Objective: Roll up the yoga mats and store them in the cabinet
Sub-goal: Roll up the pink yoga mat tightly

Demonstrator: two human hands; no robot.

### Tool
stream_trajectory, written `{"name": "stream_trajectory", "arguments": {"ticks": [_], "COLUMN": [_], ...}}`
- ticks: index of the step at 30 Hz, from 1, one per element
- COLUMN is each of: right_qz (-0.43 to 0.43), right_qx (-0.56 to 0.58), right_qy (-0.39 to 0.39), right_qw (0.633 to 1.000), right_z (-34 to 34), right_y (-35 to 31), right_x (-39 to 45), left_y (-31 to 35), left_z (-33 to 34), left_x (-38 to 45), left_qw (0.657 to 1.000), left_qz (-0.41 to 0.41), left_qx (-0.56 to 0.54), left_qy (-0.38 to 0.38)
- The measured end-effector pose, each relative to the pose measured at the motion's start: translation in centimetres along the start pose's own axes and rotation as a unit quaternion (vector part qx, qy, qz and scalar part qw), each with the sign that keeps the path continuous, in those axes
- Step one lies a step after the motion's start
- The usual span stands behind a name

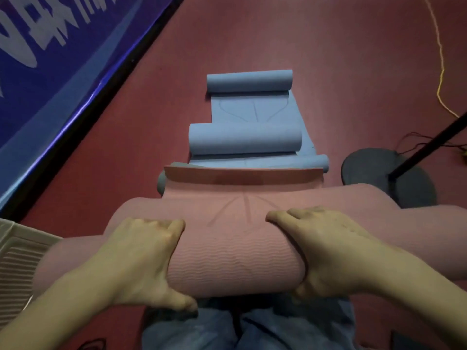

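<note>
Your fingers are curling over the top of the pink roll (235, 263), and your thumbs are tucking under its near edge, so both hands are gripping it. Your left hand (141, 258) is clamping the roll left of its middle; your right hand (326, 251) is doing the same right of its middle, with a band of wavy-textured mat showing between them. The roll is lying across your lap, just beyond your jeans (242, 327), and the last flat stretch of the pink mat (242, 193) is running away from you on the red floor (328, 59), its far end curling up slightly.

Beyond that end, blue mats (249, 112) are lying in a line, one behind the other, each partly rolled, with the farthest roll (249, 80) sitting well away from you. On the left, a blue banner (50, 59) is running along the floor edge, and a pale ribbed crate (17, 263) is sitting near your left arm. On the right, a dark round stand base (366, 168) is resting on the floor, with a yellow cable (441, 72) trailing far behind it.
</note>
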State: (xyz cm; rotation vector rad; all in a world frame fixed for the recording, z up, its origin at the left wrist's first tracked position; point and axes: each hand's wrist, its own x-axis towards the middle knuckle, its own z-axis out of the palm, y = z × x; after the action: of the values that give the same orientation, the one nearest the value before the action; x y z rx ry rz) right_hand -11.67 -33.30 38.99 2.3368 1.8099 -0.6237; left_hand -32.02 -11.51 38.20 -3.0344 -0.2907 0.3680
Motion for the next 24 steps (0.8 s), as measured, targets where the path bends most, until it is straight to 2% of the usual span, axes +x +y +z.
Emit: {"name": "stream_trajectory", "arguments": {"ticks": [3,5,9,12,14,17,20,24], "right_qz": [-0.011,-0.012,0.014,0.031,0.033,0.027,0.026,0.035], "right_qx": [0.023,0.042,0.113,0.144,0.143,0.160,0.144,0.126], "right_qy": [-0.021,-0.034,-0.014,0.021,0.025,0.034,0.037,0.036], "right_qw": [0.999,0.998,0.993,0.989,0.989,0.986,0.989,0.991], "right_z": [-0.2,-0.5,-1.5,-2.0,-2.1,-2.3,-2.6,-2.4], "right_y": [0.7,1.2,2.0,2.0,1.8,2.3,2.7,2.4], "right_x": [-0.6,-0.4,0.1,0.2,0.4,0.5,0.7,0.5], "left_y": [1.5,1.9,0.2,-2.0,-2.8,-3.1,-2.7,-1.3], "left_z": [-1.6,-1.8,-1.1,-0.5,-0.3,0.2,0.5,-0.2], "left_x": [0.1,0.8,3.1,4.5,4.6,4.2,3.5,2.2], "left_qw": [0.993,0.987,0.981,0.968,0.958,0.940,0.956,0.985], "left_qz": [-0.018,-0.021,-0.035,-0.026,0.007,0.034,0.049,0.026], "left_qx": [-0.003,-0.005,-0.060,-0.163,-0.237,-0.330,-0.290,-0.170], "left_qy": [-0.114,-0.156,-0.180,-0.188,-0.162,-0.077,0.006,0.014]}}
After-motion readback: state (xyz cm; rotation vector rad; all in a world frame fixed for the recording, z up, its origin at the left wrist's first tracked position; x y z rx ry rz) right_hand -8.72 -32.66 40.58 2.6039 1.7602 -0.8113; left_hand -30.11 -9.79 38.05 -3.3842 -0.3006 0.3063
